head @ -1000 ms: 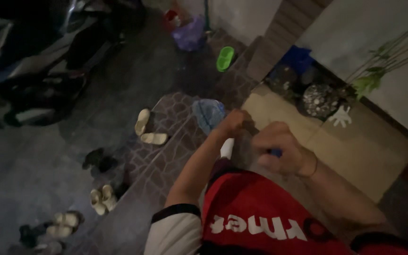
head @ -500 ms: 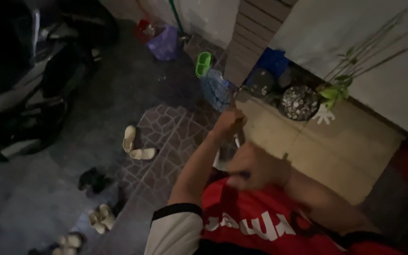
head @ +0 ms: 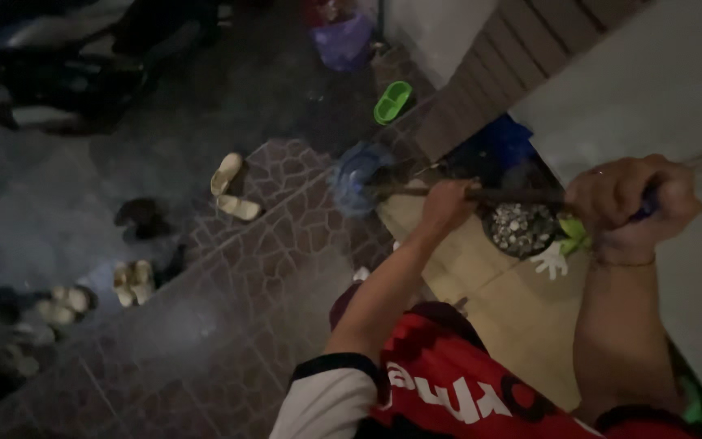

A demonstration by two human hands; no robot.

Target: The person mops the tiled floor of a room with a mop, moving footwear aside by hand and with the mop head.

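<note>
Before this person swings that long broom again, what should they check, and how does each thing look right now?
1. Left hand closed on the broom handle: ok.
2. Right hand closed on the handle's far end: ok.
3. Blue broom head free of the green dustpan: ok, they lie apart.
4. Pebble-filled plant pot out of the way: not ok, it sits right beneath the handle.
5. Pale sandals away from the broom head: ok, apart on the patterned paving.
6. Whether the broom head touches the ground: cannot tell, too dark and blurred.
</note>
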